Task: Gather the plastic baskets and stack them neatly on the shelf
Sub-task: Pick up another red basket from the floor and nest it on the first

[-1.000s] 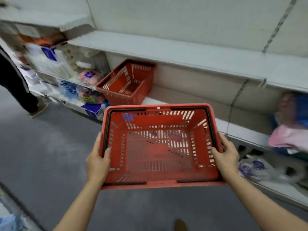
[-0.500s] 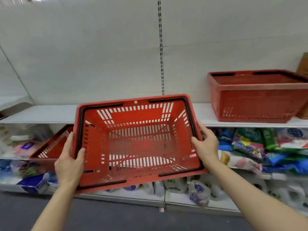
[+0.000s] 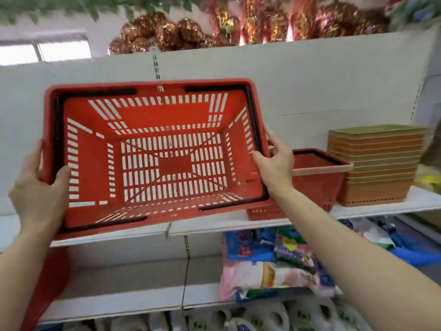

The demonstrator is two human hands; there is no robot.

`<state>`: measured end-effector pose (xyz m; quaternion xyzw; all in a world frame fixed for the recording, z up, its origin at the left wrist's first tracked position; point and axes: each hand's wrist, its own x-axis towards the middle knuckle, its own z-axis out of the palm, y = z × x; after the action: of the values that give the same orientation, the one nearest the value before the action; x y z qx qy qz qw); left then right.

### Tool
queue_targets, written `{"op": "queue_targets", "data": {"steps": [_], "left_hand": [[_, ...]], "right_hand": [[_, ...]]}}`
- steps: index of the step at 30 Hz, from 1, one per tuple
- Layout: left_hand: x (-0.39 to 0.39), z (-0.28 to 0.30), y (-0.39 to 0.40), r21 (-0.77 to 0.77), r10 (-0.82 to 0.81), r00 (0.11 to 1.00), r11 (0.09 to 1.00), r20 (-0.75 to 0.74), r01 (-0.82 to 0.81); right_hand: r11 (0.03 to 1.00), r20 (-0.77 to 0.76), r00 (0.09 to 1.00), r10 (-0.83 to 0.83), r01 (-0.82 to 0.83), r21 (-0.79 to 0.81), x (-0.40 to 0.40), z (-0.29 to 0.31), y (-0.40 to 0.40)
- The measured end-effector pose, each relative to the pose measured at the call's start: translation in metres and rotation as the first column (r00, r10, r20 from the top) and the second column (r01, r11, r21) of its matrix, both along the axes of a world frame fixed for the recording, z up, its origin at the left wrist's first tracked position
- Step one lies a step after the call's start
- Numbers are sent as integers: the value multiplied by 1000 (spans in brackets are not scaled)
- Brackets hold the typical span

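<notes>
Basket (image 3: 152, 158) now raised to shelf (image 3: 372, 206) height, left hand (image 3: 39, 187) and right hand (image 3: 274, 167) gripping its ends. Second basket (image 3: 317, 180), earlier farther off, now just right of the right hand; stacking looks close.

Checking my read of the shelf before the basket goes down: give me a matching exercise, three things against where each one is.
Things:
1. held red basket
2. second red basket
3. tan tray stack

Places:
A. far right on the shelf
B. on the shelf, behind the right hand
C. raised between both hands, left hand on its other rim

Pairs: 1-C, 2-B, 3-A
</notes>
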<state>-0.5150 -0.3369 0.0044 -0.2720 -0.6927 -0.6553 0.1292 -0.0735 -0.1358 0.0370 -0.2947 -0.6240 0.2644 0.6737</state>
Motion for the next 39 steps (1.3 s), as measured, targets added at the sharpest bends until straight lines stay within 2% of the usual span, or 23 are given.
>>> {"op": "queue_targets", "data": {"steps": [2, 7, 11, 16, 21, 25, 27, 31, 33, 35, 39], "left_hand": [[55, 35, 20, 36, -32, 995, 999, -98, 36], [155, 88, 83, 84, -126, 971, 986, -205, 145], [216, 103, 150, 63, -191, 953, 976, -234, 211], [270, 101, 236, -43, -209, 943, 978, -260, 205], [308, 88, 290, -146, -234, 952, 967, -196, 207], [324, 94, 313, -284, -221, 968, 942, -116, 181], [299, 86, 339, -353, -259, 965, 907, -38, 230], [228, 52, 410, -459, -295, 955, 847, 16, 269], [274, 68, 387, -494, -302, 953, 826, 19, 271], [294, 76, 385, -515, -355, 929, 781, 100, 354], [270, 66, 404, -564, -383, 896, 699, 223, 439]], "right_hand": [[998, -11, 998, -56, 57, 42, 21, 22, 15], [972, -15, 979, -206, 206, 115, 87, 58, 61], [953, 5, 959, -284, 282, 111, 143, 73, 109], [955, 34, 958, -285, 280, 94, 202, 75, 170], [958, 119, 951, -286, 288, 0, 236, 65, 235], [968, 197, 958, -211, 232, -96, 245, 62, 284], [969, 268, 950, -159, 203, -144, 247, 62, 306], [952, 414, 906, -84, 197, -237, 246, 58, 337], [936, 495, 865, -77, 234, -263, 246, 51, 349], [920, 563, 823, -75, 275, -279, 246, 43, 359], [897, 604, 795, -63, 310, -314, 243, 25, 375]]}}
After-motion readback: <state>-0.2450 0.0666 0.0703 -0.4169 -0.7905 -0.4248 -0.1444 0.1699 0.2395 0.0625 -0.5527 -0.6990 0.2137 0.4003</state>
